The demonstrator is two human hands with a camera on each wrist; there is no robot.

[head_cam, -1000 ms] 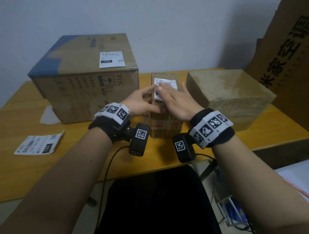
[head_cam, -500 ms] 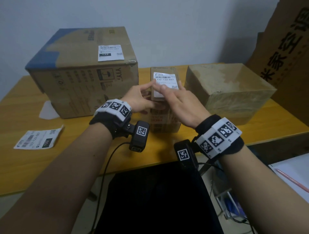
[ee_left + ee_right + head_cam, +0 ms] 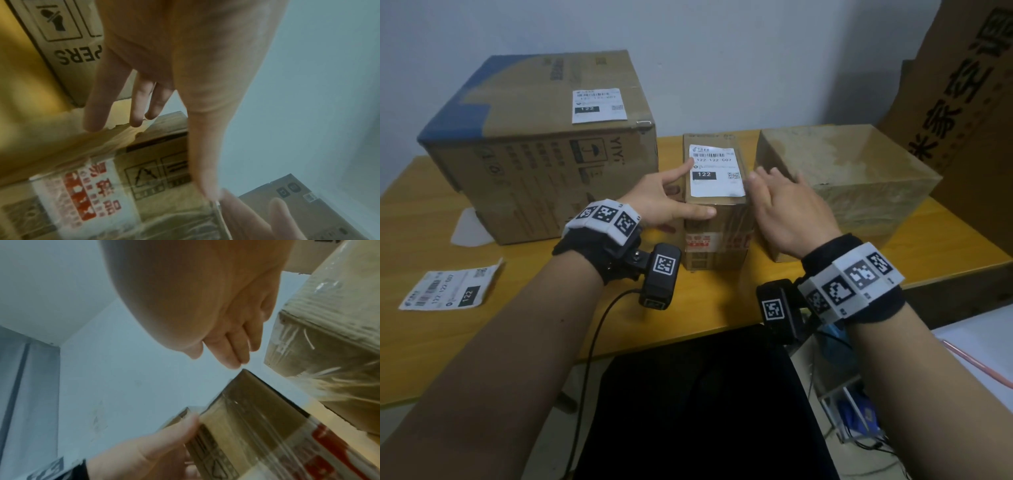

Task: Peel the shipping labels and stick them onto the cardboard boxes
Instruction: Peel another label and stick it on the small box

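Note:
A small tall cardboard box (image 3: 717, 236) stands mid-table with a white shipping label (image 3: 716, 171) stuck flat on its top. My left hand (image 3: 669, 195) rests against the box's left side, index finger touching the label's left edge and thumb along the top front edge; fingers are straight. My right hand (image 3: 787, 202) hovers open just right of the box, fingers straight, holding nothing. A big box (image 3: 544, 161) on the left carries its own label (image 3: 599, 105). A plain box (image 3: 849, 181) stands on the right. One loose label (image 3: 450, 289) lies on the table at the left.
The yellow wooden table (image 3: 421, 349) has bare room in front and at the left. A white scrap of backing paper (image 3: 469, 229) lies by the big box. A large printed carton (image 3: 969, 102) leans at the far right. A dark chair seat (image 3: 698, 404) is below the table edge.
My right hand has lifted off the label and moved right, away from the small box. The label now shows in full. My left hand stays at the box's left edge.

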